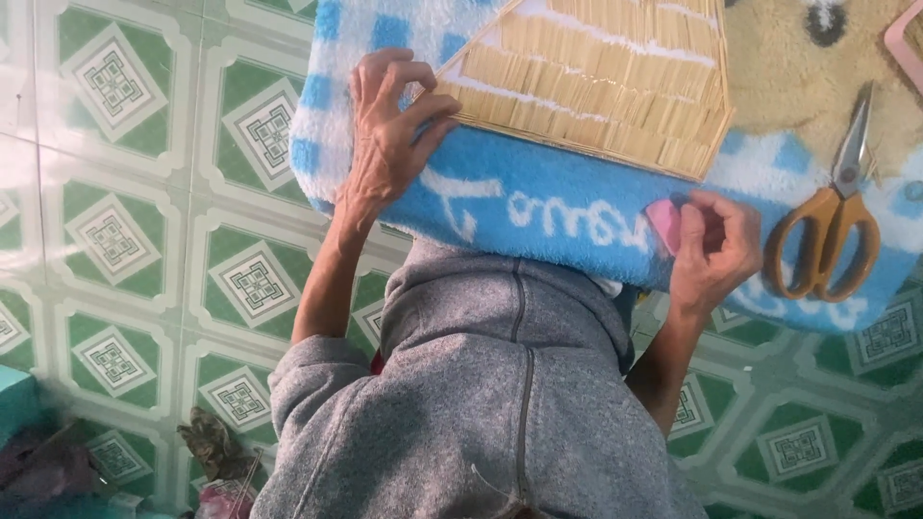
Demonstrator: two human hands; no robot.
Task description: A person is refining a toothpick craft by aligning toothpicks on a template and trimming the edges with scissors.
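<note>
Green-and-white patterned floor tiles point(115, 240) lie under a blue fleece blanket point(538, 207). On it I see my left hand point(394, 130) pinching the corner of a woven straw panel point(596, 82). My right hand point(713, 245) is curled shut on a small pink piece point(663, 221). Orange-handled scissors point(835, 216) rest just beside it.

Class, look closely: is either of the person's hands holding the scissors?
No: the orange-handled scissors lie alone on the blue blanket, beside the right hand.
</note>
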